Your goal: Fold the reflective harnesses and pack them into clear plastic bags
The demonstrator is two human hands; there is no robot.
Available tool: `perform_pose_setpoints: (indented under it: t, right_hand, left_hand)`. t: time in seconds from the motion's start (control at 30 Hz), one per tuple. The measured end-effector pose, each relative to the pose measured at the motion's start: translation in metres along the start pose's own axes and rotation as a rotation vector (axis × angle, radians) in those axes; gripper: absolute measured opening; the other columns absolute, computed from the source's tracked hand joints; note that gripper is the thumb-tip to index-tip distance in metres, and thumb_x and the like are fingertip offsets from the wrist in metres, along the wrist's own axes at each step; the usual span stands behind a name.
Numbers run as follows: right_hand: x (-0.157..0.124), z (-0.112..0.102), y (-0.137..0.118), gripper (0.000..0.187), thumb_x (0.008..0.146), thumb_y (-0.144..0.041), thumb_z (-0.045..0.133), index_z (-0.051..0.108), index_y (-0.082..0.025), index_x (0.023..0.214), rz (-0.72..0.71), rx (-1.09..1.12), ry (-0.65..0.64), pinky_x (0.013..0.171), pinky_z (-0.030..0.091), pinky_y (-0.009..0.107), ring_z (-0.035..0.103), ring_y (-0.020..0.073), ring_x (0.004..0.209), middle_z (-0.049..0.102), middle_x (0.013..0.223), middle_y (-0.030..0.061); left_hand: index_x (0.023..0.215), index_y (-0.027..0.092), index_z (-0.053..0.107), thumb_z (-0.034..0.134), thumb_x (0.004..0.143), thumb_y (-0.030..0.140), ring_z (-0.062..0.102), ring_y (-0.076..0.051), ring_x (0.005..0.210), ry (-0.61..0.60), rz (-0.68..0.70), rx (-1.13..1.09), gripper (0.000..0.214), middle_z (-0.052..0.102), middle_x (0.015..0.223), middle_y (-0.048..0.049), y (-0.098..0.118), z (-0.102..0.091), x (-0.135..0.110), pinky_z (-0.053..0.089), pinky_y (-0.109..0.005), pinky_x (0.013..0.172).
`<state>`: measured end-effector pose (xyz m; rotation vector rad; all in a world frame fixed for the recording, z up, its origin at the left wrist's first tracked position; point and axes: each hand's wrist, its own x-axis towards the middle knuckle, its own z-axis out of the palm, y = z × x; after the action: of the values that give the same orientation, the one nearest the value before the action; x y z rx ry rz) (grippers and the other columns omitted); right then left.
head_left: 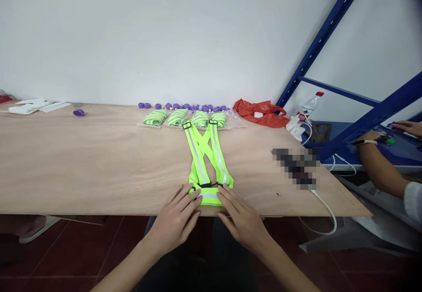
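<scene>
A neon-yellow reflective vest made of straps with silver stripes lies flat on the wooden table, its straps crossing in the middle. Two black buckles sit at its far end, close to the bagged vests. Flat on the left end of its waist strap rests my left hand, fingers stretched out. My right hand lies the same way on the right end, fingers extended. Between the hands the middle of the waist strap shows, while its ends are partly hidden under my fingers.
Several bagged folded vests line the back, with purple rolls behind. A red plastic bag, a bottle and a blurred-out item with a white cable are to the right. Beyond a blue rack is another person's arm.
</scene>
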<state>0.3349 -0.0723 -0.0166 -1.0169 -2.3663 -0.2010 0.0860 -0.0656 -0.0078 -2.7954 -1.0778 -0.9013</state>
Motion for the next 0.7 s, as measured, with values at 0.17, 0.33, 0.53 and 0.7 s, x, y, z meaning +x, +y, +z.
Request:
perform_pose_setpoints:
  t: [0.17,0.33,0.53,0.7]
  right_hand:
    - [-0.007,0.000,0.002,0.047,0.097,-0.016,0.054,0.051,-0.010,0.144,-0.001,0.015,-0.049,0.109,0.052,0.047,0.051,0.0296,0.138,0.060,0.142,0.0158]
    - [-0.012,-0.005,0.001,0.049,0.094,-0.002,0.047,0.055,-0.014,0.141,-0.050,0.062,0.026,0.109,0.053,0.041,0.056,0.0248,0.134,0.067,0.135,0.0111]
    - [-0.013,-0.012,-0.002,0.046,0.094,-0.002,0.050,0.060,-0.018,0.136,-0.048,0.145,0.069,0.107,0.055,0.037,0.063,0.0214,0.126,0.072,0.126,0.0088]
    - [-0.011,-0.008,-0.002,0.047,0.093,-0.001,0.052,0.059,-0.022,0.135,-0.004,0.219,0.103,0.110,0.052,0.048,0.065,0.0221,0.122,0.073,0.123,0.0077]
  left_hand:
    - [0.137,0.014,0.055,0.052,0.097,0.019,0.049,-0.029,0.139,-0.060,-0.024,0.076,0.040,0.052,0.150,-0.0158,0.002,0.002,-0.006,0.050,-0.048,0.110]
    - [0.122,0.017,0.064,0.054,0.096,0.011,0.062,-0.027,0.124,0.079,0.035,0.083,0.029,0.067,0.132,-0.0130,0.003,0.004,-0.011,0.057,-0.043,0.100]
    - [0.114,0.015,0.067,0.060,0.092,0.007,0.068,-0.024,0.110,0.176,0.092,0.021,0.024,0.074,0.115,-0.0109,0.004,0.001,-0.011,0.056,-0.043,0.100]
    - [0.110,0.014,0.066,0.058,0.094,0.008,0.066,-0.024,0.107,0.123,0.061,-0.072,0.019,0.071,0.111,-0.0129,0.003,-0.001,-0.006,0.058,-0.040,0.096]
